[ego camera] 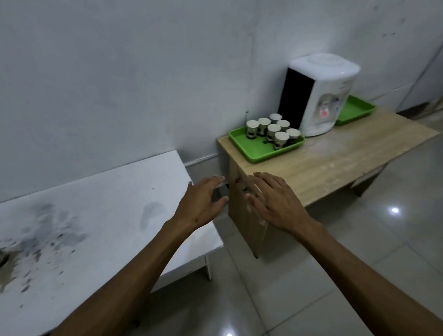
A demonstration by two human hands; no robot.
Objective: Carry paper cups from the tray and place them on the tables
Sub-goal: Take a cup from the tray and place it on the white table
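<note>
Our left hand [201,200] and right hand [277,200] reach forward side by side, fingers spread and relaxed, holding nothing, in front of the near corner of the wooden tabletop [342,160]. At twelve o'clock from them, seven paper cups [272,130] stand upright, clustered on a green tray [256,154] at the tabletop's left end. Just beyond, at one o'clock, we see a white water dispenser [320,93], with a second green tray [355,110] behind it. A stained white tabletop [99,213] lies at nine o'clock.
</note>
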